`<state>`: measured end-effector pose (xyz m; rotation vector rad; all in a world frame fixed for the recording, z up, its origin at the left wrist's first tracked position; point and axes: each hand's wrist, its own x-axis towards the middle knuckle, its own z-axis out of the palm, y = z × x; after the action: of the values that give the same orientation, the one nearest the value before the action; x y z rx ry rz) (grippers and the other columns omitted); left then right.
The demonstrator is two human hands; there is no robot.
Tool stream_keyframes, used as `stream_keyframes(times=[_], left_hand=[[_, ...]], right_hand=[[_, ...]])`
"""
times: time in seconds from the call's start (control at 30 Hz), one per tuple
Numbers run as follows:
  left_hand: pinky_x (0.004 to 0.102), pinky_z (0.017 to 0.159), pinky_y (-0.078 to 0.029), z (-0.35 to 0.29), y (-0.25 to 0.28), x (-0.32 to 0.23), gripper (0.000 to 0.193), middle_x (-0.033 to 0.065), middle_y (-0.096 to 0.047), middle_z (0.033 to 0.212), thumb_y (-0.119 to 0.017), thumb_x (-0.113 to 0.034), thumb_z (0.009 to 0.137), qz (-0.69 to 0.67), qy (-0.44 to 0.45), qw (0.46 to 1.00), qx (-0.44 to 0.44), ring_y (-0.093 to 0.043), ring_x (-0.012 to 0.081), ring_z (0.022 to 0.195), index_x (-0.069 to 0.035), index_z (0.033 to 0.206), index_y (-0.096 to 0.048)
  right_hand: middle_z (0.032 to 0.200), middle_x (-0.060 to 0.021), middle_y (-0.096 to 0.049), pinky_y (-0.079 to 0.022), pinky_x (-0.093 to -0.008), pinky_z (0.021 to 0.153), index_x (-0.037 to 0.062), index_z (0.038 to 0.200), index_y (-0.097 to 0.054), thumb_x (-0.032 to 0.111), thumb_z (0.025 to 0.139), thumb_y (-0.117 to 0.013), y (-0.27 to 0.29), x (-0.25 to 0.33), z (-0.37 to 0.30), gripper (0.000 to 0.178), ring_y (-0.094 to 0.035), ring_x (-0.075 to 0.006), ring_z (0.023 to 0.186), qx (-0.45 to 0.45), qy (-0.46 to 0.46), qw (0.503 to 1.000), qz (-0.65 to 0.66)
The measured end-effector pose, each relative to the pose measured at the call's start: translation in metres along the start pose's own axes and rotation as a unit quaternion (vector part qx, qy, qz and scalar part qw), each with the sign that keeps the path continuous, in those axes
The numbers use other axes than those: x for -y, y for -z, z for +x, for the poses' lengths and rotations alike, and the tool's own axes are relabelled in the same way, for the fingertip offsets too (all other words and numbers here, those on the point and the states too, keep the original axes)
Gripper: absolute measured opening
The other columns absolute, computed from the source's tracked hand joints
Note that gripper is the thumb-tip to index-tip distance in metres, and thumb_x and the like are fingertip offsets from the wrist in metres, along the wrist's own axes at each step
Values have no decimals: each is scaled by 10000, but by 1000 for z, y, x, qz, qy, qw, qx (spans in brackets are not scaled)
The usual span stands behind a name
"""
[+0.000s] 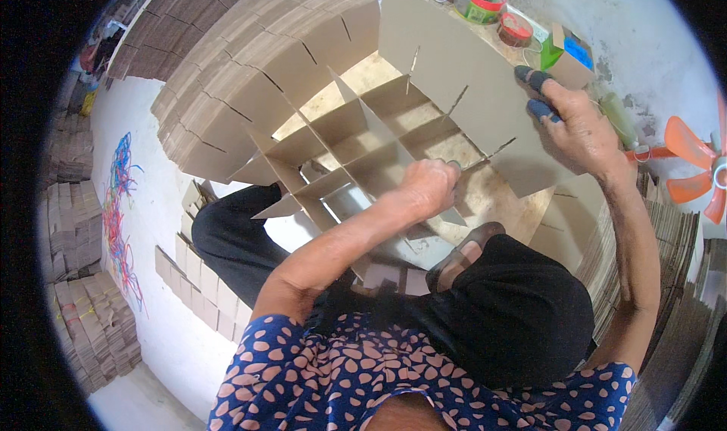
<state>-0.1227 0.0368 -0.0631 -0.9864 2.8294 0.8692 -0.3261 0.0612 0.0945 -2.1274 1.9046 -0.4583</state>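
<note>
A cardboard divider grid (pixel 344 154) of interlocking slotted strips stands in front of me over a worn board. Along its right side leans a slotted cardboard sheet (pixel 447 82), its slots meeting the ends of the cross strips. My right hand (pixel 583 124) grips this sheet by its outer right edge; dark covers sit on two of its fingertips. My left hand (pixel 432 187) is closed at the end of a cross strip beside the sheet's nearest slot. Part of the strip is hidden behind those fingers.
Slotted cardboard sheets (pixel 242 67) are stacked beyond the grid, with more bundles (pixel 91 325) at far left. Coloured strings (pixel 121 211) lie on the pale floor. At right are an orange fan (pixel 693 158), a small box (pixel 568 60) and round tubs (pixel 515 29).
</note>
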Motion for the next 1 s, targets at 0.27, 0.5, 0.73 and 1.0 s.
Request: stream_keyframes(times=[0.27,0.5,0.73,1.0], left_hand=[[442,693,-511,2,-4,4,166,205,-645,815,-578,-130,720,5,0,1000,1,-639,357,796,-17,828,-635],[466,697,-510,2,1,-4,174,194,-645,807,-577,-148,723,12,-4,1000,2,-639,363,794,-41,844,-642],[471,691,-512,5,-16,10,182,188,-646,768,-581,-159,718,-7,-17,1000,-25,-643,370,766,-30,829,-642],[454,916,-427,-40,18,32,206,243,-463,1231,-612,-45,692,-119,-207,962,-133,-433,407,1170,22,887,-602]], right_hand=[[788,-251,-545,-435,-426,659,5,962,-532,43,799,-527,-1,5,3,166,-528,-406,723,4,48,999,23],[753,-245,-558,-447,-421,620,21,924,-531,41,787,-538,-32,-7,0,139,-567,-406,721,-4,35,999,11],[741,-192,-557,-452,-439,639,31,894,-560,-4,708,-539,-115,-35,-10,191,-576,-357,722,30,112,990,-86],[904,-158,-589,-466,-427,730,48,895,-587,113,779,-541,-102,-24,37,140,-576,-323,884,-4,40,983,-177]])
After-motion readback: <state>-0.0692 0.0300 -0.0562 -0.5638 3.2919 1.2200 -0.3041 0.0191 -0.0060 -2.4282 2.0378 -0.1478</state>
